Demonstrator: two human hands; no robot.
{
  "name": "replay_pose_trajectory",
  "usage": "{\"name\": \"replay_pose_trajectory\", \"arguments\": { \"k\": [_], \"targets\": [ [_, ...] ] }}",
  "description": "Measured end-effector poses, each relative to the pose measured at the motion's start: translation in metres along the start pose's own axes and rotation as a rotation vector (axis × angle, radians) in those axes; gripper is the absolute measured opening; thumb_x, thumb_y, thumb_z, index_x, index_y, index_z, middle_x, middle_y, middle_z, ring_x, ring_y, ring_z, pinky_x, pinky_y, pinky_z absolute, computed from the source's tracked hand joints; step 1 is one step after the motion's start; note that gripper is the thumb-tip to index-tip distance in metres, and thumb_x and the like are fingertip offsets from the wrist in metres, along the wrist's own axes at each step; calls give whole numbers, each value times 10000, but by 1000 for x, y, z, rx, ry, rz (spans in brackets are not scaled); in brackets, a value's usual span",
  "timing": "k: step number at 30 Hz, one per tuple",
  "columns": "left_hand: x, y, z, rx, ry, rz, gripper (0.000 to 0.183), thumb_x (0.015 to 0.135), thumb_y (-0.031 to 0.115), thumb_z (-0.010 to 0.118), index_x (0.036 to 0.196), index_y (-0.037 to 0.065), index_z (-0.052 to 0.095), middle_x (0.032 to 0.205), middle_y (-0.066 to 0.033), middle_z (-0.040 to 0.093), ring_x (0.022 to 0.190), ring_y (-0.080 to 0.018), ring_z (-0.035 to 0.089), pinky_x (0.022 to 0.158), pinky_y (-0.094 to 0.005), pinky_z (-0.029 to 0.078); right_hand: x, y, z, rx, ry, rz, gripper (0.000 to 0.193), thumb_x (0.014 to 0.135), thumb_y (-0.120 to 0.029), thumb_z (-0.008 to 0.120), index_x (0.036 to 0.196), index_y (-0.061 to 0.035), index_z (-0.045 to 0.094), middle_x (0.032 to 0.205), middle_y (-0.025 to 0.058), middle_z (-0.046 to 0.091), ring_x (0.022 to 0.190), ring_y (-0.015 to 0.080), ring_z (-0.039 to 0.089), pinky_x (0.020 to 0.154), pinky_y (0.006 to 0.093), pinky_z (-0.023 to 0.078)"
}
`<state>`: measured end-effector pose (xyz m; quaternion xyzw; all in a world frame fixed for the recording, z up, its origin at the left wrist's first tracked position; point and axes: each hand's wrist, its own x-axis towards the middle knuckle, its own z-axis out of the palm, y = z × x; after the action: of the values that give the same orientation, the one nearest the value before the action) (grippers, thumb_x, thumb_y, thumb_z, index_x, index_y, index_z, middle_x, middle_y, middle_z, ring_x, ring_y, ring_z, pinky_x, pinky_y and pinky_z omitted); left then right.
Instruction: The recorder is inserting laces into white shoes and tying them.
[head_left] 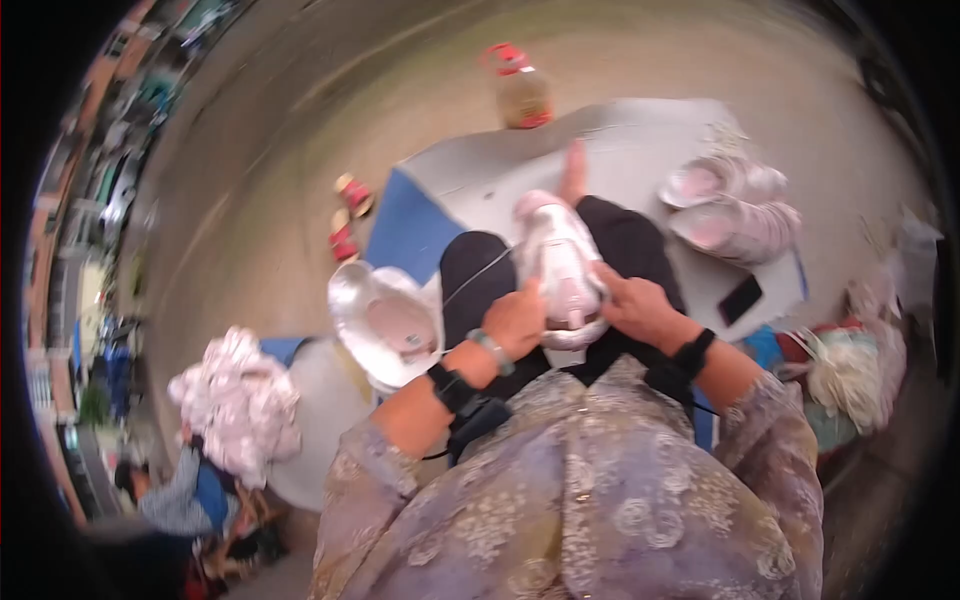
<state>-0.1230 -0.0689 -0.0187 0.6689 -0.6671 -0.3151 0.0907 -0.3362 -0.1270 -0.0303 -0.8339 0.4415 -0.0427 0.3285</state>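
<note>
A pale pink and white shoe upper (560, 250) lies lengthwise over my lap, between my knees. My left hand (515, 322) is closed on its near left edge, and my right hand (640, 305) grips the near right edge. Both thumbs rest by the opening; the fingers underneath are hidden. Beside my left knee stands a nest of larger white and pink shoe uppers (395, 325). Motion blur hides the fine stitching.
Stacked pink uppers (740, 225) and a dark phone (740, 300) lie on the white sheet (620, 130) at right. Crumpled pink pieces (240, 405) are heaped at left. Beyond are red slippers (345, 220) and an oil bottle (522, 95). Another person (190, 490) sits lower left.
</note>
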Motion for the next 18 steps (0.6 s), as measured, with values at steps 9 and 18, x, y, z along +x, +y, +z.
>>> {"name": "replay_pose_trajectory", "arguments": {
  "k": [9, 18],
  "targets": [
    [1, 1, -18, -170, -156, 2, 229, 869, 187, 539, 876, -25, 452, 547, -162, 576, 454, -257, 605, 436, -359, 474, -22, 19, -19, 251, -70, 28, 492, 763, -331, 644, 1164, -89, 496, 830, 167, 629, 837, 359, 598, 742, 431, 458],
    [-12, 7, -25, -212, -131, 114, 180, 815, 126, 612, 812, -19, 505, 557, -127, 583, 488, -221, 615, 456, -314, 458, -253, 224, -70, -489, 894, 698, 101, 779, -175, 556, 732, -88, 578, 766, 129, 576, 757, 321, 579, 628, 423, 449]
  ]
}}
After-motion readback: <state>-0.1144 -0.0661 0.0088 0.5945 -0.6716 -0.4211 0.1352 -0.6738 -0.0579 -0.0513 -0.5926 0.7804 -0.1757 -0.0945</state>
